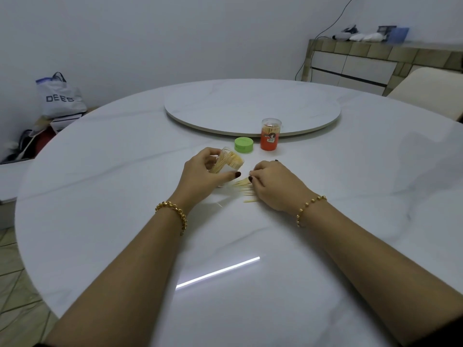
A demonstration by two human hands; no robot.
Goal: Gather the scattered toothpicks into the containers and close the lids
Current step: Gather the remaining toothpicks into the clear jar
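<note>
Pale wooden toothpicks fill the clear container (226, 162), which the left grip (200, 176) holds tilted and lidless, fingers and thumb curled round it. Just beside it, the right grip (273, 186) curls its fingertips down on the loose toothpicks (246, 190), pinching a few where they lie fanned on the desk (100, 196). Beyond the hands a green lid (243, 145) lies flat. Near it an orange container (270, 139) stands upright with its clear cap on, at the edge of the turntable (225, 106). A white bag (60, 96) sits off to the left.
</note>
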